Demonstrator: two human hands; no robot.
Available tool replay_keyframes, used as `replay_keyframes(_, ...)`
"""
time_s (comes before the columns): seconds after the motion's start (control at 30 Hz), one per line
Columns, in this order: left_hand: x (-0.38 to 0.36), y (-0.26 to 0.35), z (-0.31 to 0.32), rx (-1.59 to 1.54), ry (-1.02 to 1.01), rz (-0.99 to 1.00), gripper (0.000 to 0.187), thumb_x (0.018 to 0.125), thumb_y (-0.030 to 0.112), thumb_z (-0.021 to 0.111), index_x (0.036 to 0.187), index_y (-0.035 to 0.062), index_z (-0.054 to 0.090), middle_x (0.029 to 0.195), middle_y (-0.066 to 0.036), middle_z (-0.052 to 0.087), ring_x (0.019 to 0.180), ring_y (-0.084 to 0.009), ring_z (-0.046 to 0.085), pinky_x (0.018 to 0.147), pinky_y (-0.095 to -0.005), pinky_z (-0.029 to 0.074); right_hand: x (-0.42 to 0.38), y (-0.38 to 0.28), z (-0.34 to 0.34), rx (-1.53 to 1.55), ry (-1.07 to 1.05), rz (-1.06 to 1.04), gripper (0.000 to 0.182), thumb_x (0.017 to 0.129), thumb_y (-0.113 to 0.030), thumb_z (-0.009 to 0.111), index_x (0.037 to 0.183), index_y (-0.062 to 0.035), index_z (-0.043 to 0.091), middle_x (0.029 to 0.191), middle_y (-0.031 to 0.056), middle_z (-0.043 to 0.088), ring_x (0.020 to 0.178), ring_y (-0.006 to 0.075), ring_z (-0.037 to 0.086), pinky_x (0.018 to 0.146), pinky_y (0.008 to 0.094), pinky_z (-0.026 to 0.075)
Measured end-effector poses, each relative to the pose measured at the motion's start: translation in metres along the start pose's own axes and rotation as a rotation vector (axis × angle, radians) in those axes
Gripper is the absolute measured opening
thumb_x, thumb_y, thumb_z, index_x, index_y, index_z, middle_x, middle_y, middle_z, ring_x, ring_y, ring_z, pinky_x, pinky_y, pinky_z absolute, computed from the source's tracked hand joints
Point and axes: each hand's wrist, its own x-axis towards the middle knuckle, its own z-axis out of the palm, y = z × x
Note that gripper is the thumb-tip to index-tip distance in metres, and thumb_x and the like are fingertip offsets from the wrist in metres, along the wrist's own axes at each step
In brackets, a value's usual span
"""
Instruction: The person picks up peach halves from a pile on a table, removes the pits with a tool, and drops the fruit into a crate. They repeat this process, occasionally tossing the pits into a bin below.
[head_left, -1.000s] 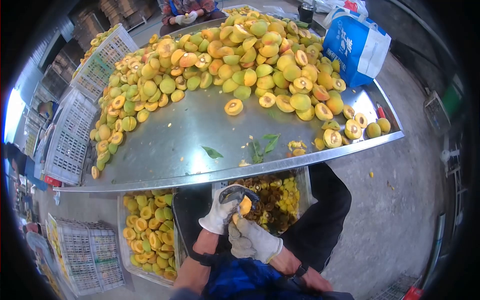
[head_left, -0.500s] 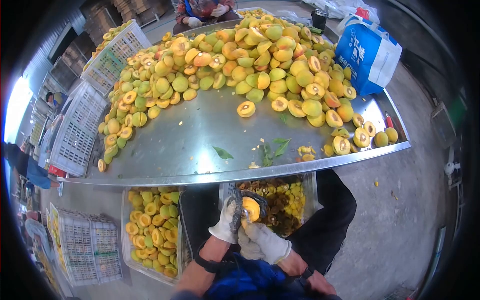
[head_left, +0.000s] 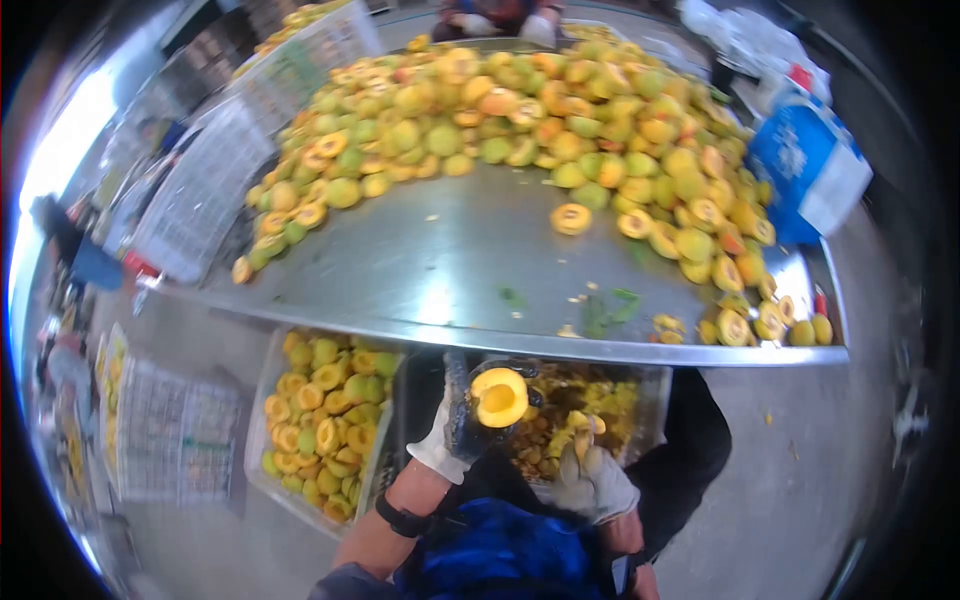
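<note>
My left hand (head_left: 462, 415), in a white-cuffed glove with dark palm and fingers, holds a peach half (head_left: 499, 397) cut side up. An open hollow shows at its middle, with no stone in it. To the right, my right hand (head_left: 592, 482), in a pale glove, is closed with a small yellowish thing at its fingertips, too blurred to name. That hand is over a bin (head_left: 650, 410) of brown and yellow scraps between my legs. A white crate (head_left: 262, 440) of pitted peach halves (head_left: 325, 410) stands to the left.
A metal table (head_left: 400, 250) with a raised rim carries a large heap of peaches (head_left: 600, 120), many halved. A blue bag (head_left: 800, 160) stands at its right end. White crates (head_left: 205, 190) line the left side. Another person's gloved hands (head_left: 505, 25) are at the far side.
My hands have moved apart; my right hand has left the peach half and gone right, over the scraps. The peach's hollow now faces up in my left hand. The view has shifted.
</note>
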Motion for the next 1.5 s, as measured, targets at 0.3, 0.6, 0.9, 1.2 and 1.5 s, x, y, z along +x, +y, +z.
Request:
replay_keyframes(0.3, -0.143, 0.115, -0.179, 0.893, 0.776, 0.392, 0.037, 0.095, 0.019, 0.058, 0.124, -0.0033, 0.056, 0.112, -0.006, 0.064, 0.1, -0.0128, 0.059, 0.086, -0.0262, 0.047, 0.045, 0.039, -0.018, -0.156, 0.287, 0.222, 0.037, 0.099, -0.043, 0.046, 0.082, -0.0118, 0.057, 0.06, -0.0024, 0.045, 0.047, 0.0113, 0.043, 0.042, 0.0269, 0.033)
replay_keyframes(0.6, -0.252, 0.054, -0.285, 1.308, 1.187, 0.108, 0.028, 0.084, 0.023, 0.068, 0.104, 0.0036, 0.065, 0.097, -0.016, 0.069, 0.086, -0.0258, 0.067, 0.078, -0.0361, 0.051, 0.052, 0.075, -0.02, -1.224, 0.089, -0.616, 0.04, 0.101, -0.037, 0.042, 0.088, -0.0017, 0.056, 0.062, 0.0044, 0.047, 0.056, 0.017, 0.047, 0.054, 0.032, 0.041)
replay_keyframes(0.9, -0.25, -0.006, -0.27, 1.518, 0.992, -0.136, 0.031, 0.075, 0.018, 0.072, 0.103, 0.0065, 0.068, 0.101, -0.019, 0.066, 0.092, -0.035, 0.064, 0.082, -0.0411, 0.051, 0.048, 0.051, 0.005, -0.804, 0.174, -0.067, 0.045, 0.102, -0.04, 0.039, 0.083, -0.0041, 0.06, 0.067, 0.002, 0.052, 0.061, 0.0155, 0.046, 0.058, 0.0331, 0.041)
replay_keyframes(1.2, -0.095, 0.103, -0.069, 1.281, 0.572, 0.479, 0.034, 0.074, -0.001, 0.068, 0.107, 0.0014, 0.066, 0.099, -0.016, 0.067, 0.091, -0.0304, 0.067, 0.08, -0.0337, 0.052, 0.048, 0.017, -0.022, -1.338, -0.117, -0.118, 0.032, 0.09, -0.03, 0.053, 0.103, -0.0017, 0.062, 0.089, 0.0264, 0.063, 0.091, 0.0414, 0.062, 0.077, 0.0466, 0.049)
replay_keyframes(1.5, 0.169, 0.1, 0.063, 1.777, -0.007, 0.714, 0.041, 0.082, 0.021, 0.069, 0.12, 0.0071, 0.06, 0.1, -0.017, 0.066, 0.091, -0.0319, 0.064, 0.08, -0.0372, 0.051, 0.032, 0.017, -0.026, -1.022, 0.187, -0.033, 0.043, 0.094, -0.038, 0.05, 0.106, 0.0014, 0.06, 0.092, 0.0316, 0.063, 0.096, 0.0486, 0.058, 0.081, 0.0516, 0.047)
